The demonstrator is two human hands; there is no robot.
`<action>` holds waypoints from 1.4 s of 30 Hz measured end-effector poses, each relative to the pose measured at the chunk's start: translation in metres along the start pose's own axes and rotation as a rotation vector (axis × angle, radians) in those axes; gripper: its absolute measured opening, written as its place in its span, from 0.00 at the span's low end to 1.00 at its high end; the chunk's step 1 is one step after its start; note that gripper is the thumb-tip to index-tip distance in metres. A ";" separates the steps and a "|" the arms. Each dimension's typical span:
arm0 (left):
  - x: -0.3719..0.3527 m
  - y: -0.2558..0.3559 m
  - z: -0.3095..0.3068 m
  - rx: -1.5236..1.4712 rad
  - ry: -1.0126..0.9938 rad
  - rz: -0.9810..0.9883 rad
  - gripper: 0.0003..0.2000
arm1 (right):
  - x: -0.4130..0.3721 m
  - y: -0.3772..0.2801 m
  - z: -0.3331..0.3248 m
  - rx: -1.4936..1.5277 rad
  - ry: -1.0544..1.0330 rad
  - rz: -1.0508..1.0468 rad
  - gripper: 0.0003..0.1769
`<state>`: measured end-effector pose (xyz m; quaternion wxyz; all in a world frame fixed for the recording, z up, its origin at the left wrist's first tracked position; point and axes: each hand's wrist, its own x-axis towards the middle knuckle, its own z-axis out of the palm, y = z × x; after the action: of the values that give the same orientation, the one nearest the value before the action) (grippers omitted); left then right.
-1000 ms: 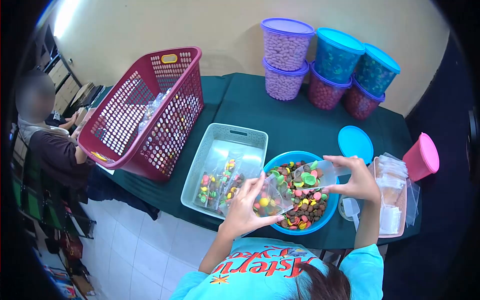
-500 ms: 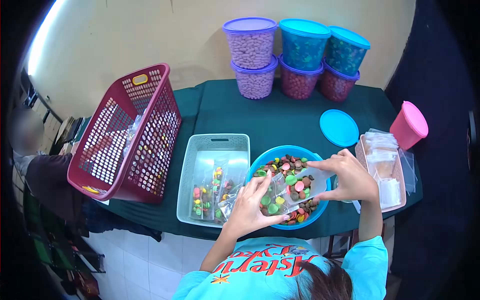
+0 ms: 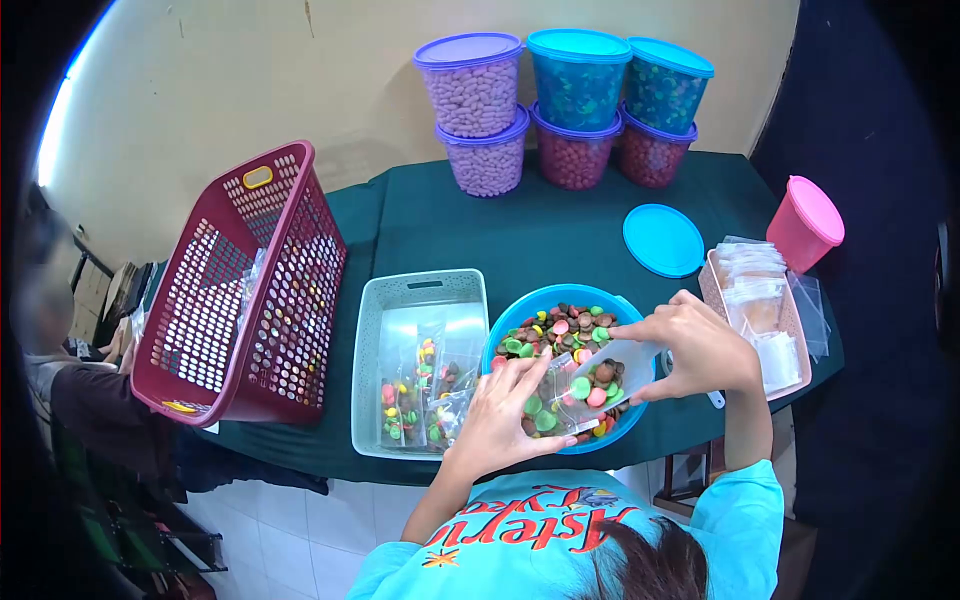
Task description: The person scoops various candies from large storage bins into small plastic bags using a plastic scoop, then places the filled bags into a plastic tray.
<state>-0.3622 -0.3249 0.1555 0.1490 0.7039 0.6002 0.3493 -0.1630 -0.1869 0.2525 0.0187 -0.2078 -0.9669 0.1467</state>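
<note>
My left hand [image 3: 498,408] grips a clear plastic bag [image 3: 553,395] between thumb and fingers, above the blue tub. My right hand [image 3: 697,347] holds a translucent plastic cup [image 3: 636,362] between thumb and index finger, tilted toward the bag. Green, pink and brown button-shaped candies [image 3: 597,384] lie at the cup's mouth, where it meets the bag. Below both hands is the round blue tub [image 3: 497,325], filled with the same mixed candies. The exact edge between cup and bag is hard to make out.
Left of the tub stands a pale green tray [image 3: 370,330] with filled candy bags; beyond it is a maroon basket [image 3: 232,385]. Stacked candy tubs [image 3: 575,90] stand at the back. A blue lid [image 3: 664,241], a bin of bags [image 3: 716,290] and a pink container [image 3: 800,228] sit right. A person [image 3: 100,410] is at far left.
The view has shifted slightly. Both hands stay over the tub with bag and cup together, and the candies at the cup's mouth have moved a little.
</note>
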 end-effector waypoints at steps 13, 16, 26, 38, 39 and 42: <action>-0.011 0.007 0.005 0.038 0.119 -0.098 0.47 | 0.015 0.002 -0.003 0.008 0.014 -0.092 0.38; -0.015 0.009 0.004 0.004 0.129 -0.103 0.47 | 0.018 0.006 -0.003 0.059 -0.045 -0.150 0.39; -0.021 0.006 0.005 -0.002 0.188 -0.149 0.47 | 0.022 0.015 0.003 0.139 0.039 -0.122 0.38; -0.008 0.003 -0.011 -0.237 0.238 -0.140 0.48 | 0.003 0.038 0.059 0.140 0.167 0.182 0.36; -0.005 0.002 -0.010 -0.226 0.257 -0.150 0.48 | 0.005 0.034 0.071 0.025 0.396 0.103 0.32; 0.000 0.000 -0.004 -0.198 0.279 -0.161 0.49 | 0.002 0.009 0.073 0.178 0.581 0.209 0.23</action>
<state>-0.3652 -0.3260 0.1581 0.1602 0.5804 0.6321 0.4877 -0.1679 -0.1984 0.1801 0.2971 -0.3368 -0.8779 0.1664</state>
